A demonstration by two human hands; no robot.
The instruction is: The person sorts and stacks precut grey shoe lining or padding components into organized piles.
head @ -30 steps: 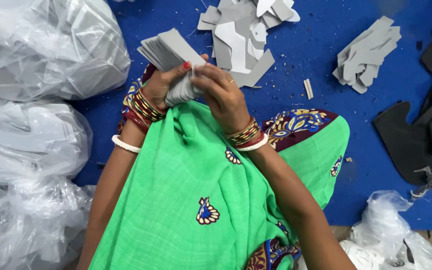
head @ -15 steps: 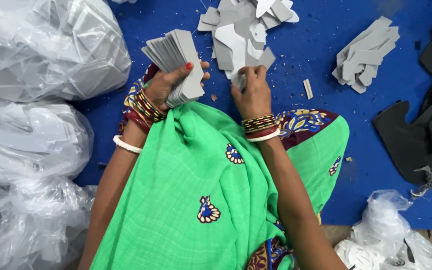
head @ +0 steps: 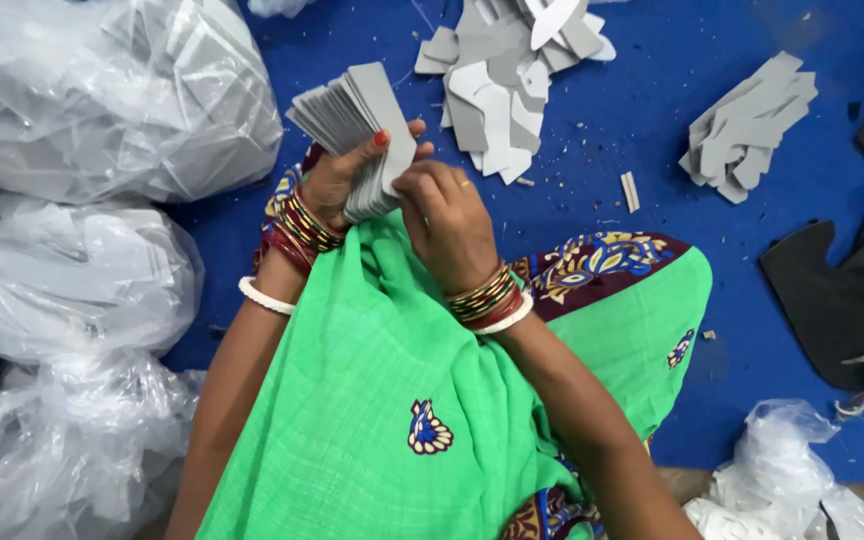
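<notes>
Stack of grey cut pieces (head: pixel 352 135) clamped upright in left hand (head: pixel 337 185), thumb across to keep edges square; right hand (head: pixel 447 215) pinching the stack's near end, above green cloth (head: pixel 402 380), near loose pile (head: pixel 502 90).

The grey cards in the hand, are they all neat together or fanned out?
Fanned out. The grey cards splay apart at the top while the left hand pinches their lower end.

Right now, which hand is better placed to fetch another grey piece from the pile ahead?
Probably the right hand: it only touches the stack of grey cut pieces and sits nearer the loose grey pile. The left hand is gripping the stack.
</notes>
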